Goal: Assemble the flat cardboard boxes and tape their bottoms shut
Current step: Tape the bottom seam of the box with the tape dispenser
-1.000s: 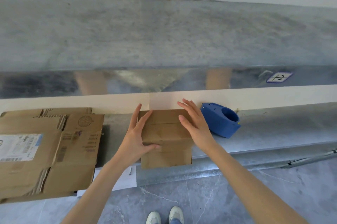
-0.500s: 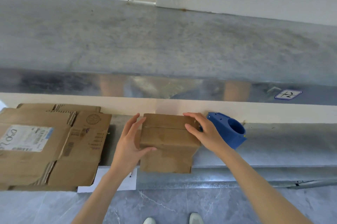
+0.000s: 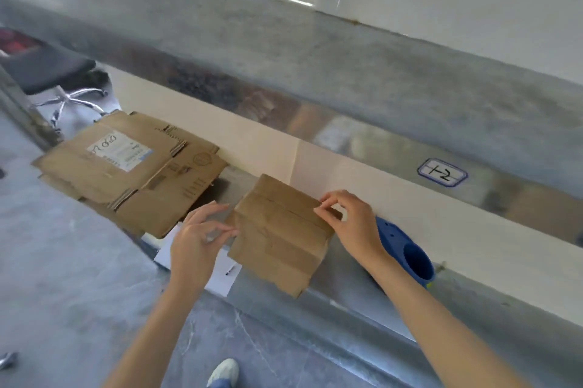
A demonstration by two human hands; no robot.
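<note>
Head view, from the left: a stack of flat cardboard boxes (image 3: 132, 173) lies on the metal ledge (image 3: 353, 302), hanging over its front lip; a white sheet of paper (image 3: 222, 277) pokes out just beside it; then comes my left hand (image 3: 195, 239), fingers loosely curled and a little apart, thumb tip at the left edge of the small box (image 3: 280, 236); whether it truly grips there I cannot tell. This small box sits on the ledge between my two hands, folded flaps facing up, its seams running from far left to near right, its near corner reaching the ledge's front lip; my right hand (image 3: 353, 223) pinches its far right corner between thumb and fingertips. Just beyond that hand, half hidden by my wrist, lies the blue tape dispenser (image 3: 407, 252), so I judge the right hand the nearer one to fetch it; the flaps look closed but I see no tape on them. Room is tight behind, where a pale wall strip (image 3: 410, 214) runs close to the box; the open side is toward me, past the lip, where a careless push could tip the box off.
</note>
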